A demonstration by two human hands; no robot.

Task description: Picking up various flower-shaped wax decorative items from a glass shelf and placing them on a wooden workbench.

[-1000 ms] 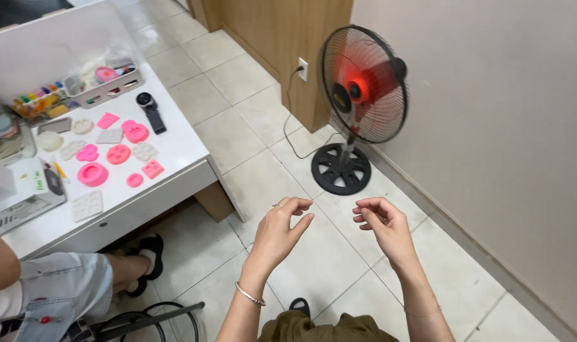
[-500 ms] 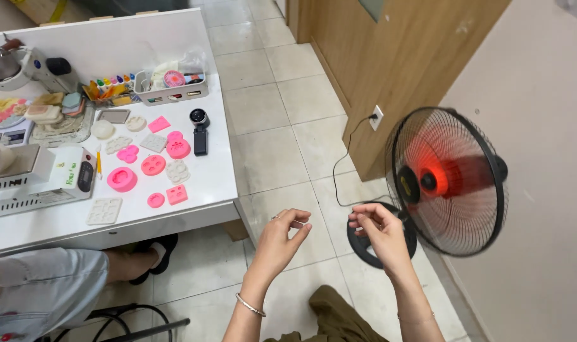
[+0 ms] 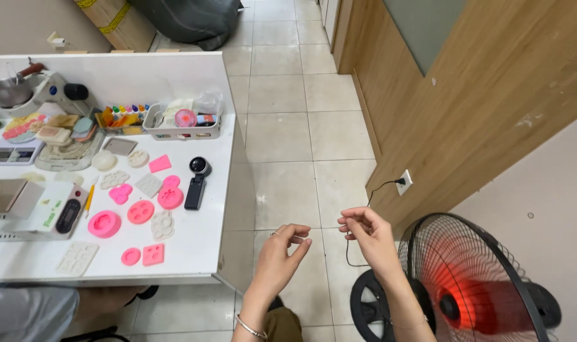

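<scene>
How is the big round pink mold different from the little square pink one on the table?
The big round pink mold is a circle with a hollow in its middle; the little square pink mold has straight edges and lies flatter. The round one is clearly larger. It sits further up the white table, while the square one lies close to the near edge, beside a small pink disc. Both are the same bright pink and rest flat, away from the hands.

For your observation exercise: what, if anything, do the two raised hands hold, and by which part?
It cannot be told: left hand and right hand show pinched fingertips, perhaps on a fine thread.
</scene>
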